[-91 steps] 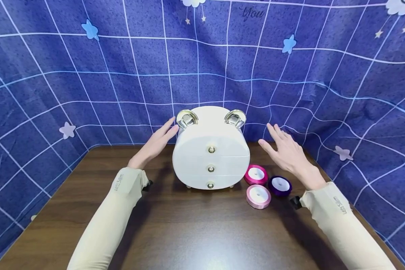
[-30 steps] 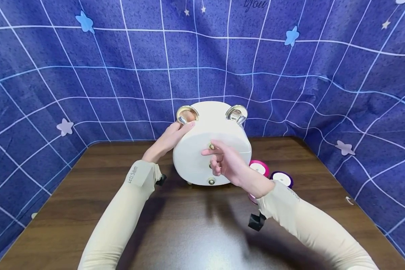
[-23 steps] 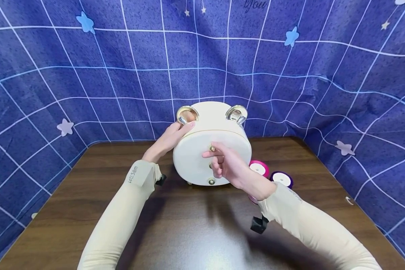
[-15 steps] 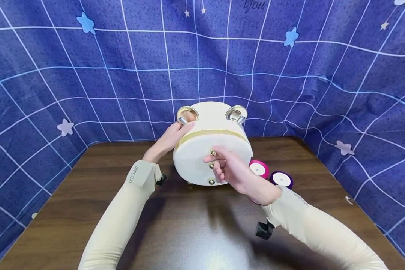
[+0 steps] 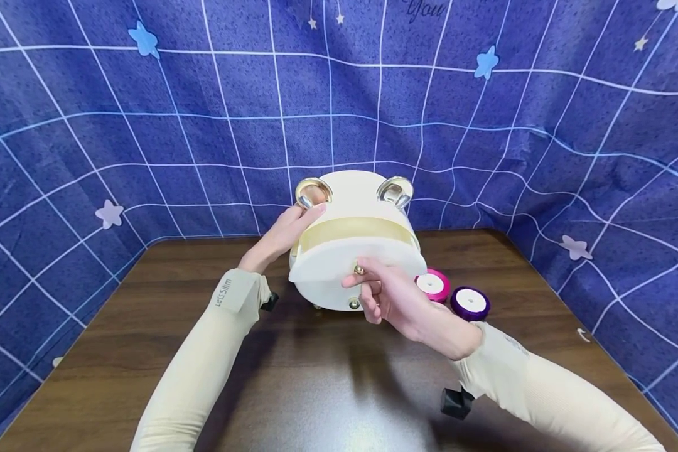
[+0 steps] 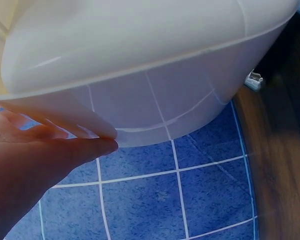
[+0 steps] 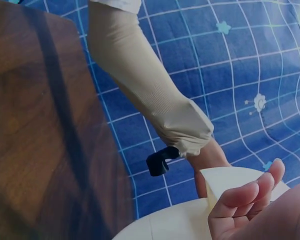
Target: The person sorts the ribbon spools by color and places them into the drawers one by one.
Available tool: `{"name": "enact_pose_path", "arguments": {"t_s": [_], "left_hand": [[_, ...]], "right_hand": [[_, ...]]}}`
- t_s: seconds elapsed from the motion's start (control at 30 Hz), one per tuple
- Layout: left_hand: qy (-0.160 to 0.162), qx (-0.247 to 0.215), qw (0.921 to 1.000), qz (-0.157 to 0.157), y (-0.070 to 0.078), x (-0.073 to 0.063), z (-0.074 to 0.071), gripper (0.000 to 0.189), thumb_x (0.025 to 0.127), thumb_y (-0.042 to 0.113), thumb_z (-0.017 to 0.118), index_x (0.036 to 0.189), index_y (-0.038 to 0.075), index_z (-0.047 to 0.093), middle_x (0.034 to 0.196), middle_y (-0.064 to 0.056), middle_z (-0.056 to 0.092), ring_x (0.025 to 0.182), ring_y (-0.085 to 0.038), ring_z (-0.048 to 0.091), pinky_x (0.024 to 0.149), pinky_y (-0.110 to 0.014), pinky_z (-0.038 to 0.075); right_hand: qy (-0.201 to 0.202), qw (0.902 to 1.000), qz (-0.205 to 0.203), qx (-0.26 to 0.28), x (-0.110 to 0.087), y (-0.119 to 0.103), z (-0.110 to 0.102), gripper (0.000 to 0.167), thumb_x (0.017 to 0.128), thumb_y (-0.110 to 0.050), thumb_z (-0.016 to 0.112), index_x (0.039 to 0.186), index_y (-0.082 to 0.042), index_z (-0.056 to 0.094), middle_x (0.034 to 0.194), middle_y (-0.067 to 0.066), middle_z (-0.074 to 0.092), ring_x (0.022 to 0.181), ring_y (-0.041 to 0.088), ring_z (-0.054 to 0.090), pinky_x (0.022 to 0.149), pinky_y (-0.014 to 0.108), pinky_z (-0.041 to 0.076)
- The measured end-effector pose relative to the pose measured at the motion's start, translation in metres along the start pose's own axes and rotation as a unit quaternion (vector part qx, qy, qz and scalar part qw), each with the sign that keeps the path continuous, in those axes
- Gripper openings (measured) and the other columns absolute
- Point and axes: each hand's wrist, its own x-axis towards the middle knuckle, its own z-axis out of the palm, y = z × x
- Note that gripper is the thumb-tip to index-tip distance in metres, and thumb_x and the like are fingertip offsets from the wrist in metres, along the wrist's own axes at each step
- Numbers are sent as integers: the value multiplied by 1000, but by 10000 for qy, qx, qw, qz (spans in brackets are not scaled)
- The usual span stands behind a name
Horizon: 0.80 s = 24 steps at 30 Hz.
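Observation:
A white oval jewelry box point(image 5: 355, 191) with two gold-rimmed ears point(image 5: 396, 193) stands on the table. Its top drawer point(image 5: 316, 269) is pulled partway out, and a pale yellow strip shows behind its front. My right hand point(image 5: 398, 298) pinches that drawer's gold knob point(image 5: 359, 270) between thumb and index finger, the other fingers loosely curled. My left hand point(image 5: 285, 231) grips the box's left side by the ear, thumb on top. In the left wrist view, fingers and thumb point(image 6: 97, 146) of the left hand lie along the box's wall. The bottom knob point(image 5: 354, 304) is visible below.
To the box's right lie a hot pink ribbon spool point(image 5: 432, 285) and a dark purple ribbon spool point(image 5: 470, 304). Brown wooden table point(image 5: 294, 389) extends in front. A blue gridded cloth point(image 5: 231, 144) hangs behind and at both sides.
My right hand has come to the top knob and drawn the drawer toward me, widening the pale strip. My left hand has moved onto the box's side and stayed there.

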Motion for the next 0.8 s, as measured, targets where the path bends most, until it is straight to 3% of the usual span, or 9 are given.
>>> {"name": "enact_pose_path", "arguments": {"t_s": [0.4, 0.8], "left_hand": [[71, 9, 9999, 115, 1, 0, 0, 57, 96, 59, 43, 119, 10, 59, 92, -4, 63, 78, -12, 63, 73, -27, 53], [-20, 99, 9999, -31, 0, -2, -1, 61, 93, 67, 41, 118, 14, 59, 98, -5, 62, 83, -15, 62, 75, -30, 53]], "right_hand": [[-249, 9996, -38, -85, -15, 8, 4, 38, 102, -38, 42, 97, -6, 63, 47, -6, 49, 42, 9, 41, 47, 23, 35], [-398, 9992, 19, -105, -24, 12, 3, 40, 101, -42, 42, 97, -8, 63, 48, -5, 51, 42, 9, 45, 47, 24, 36]]}}
